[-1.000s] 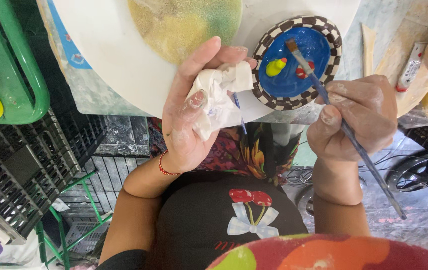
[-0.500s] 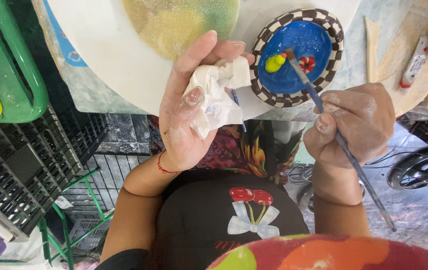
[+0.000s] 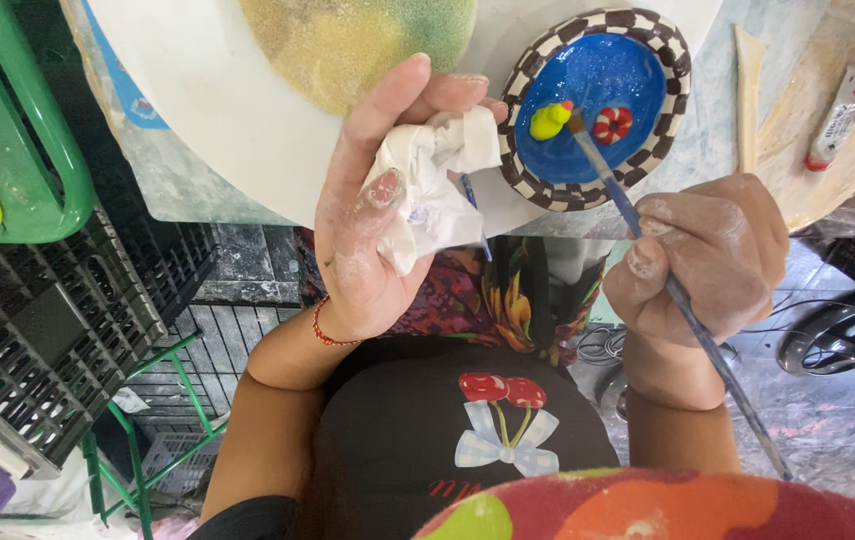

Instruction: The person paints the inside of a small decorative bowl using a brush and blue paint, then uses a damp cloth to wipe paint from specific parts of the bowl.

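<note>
A small round dish (image 3: 597,105) with a blue inside and a black-and-white checked rim rests on the edge of a white round board (image 3: 197,90). Inside it sit a yellow-green figure (image 3: 550,121) and a red-and-white ring (image 3: 611,124). My right hand (image 3: 709,262) grips a thin blue paintbrush (image 3: 647,250), its tip touching the dish beside the yellow-green figure. My left hand (image 3: 372,220) is closed around a crumpled white cloth (image 3: 427,185) and a second thin blue brush, right next to the dish's left rim.
A yellow-green speckled patch (image 3: 357,35) covers the board's middle. Black plastic crates (image 3: 47,330) and a green metal frame (image 3: 17,120) stand at the left. Wooden modelling tools (image 3: 747,90) and a tube (image 3: 832,115) lie at the right. Cables and a black wheel (image 3: 837,335) are on the floor.
The brush tip has shifted left inside the dish, from near the red-and-white ring to beside the yellow-green figure. My left hand keeps the cloth by the rim.
</note>
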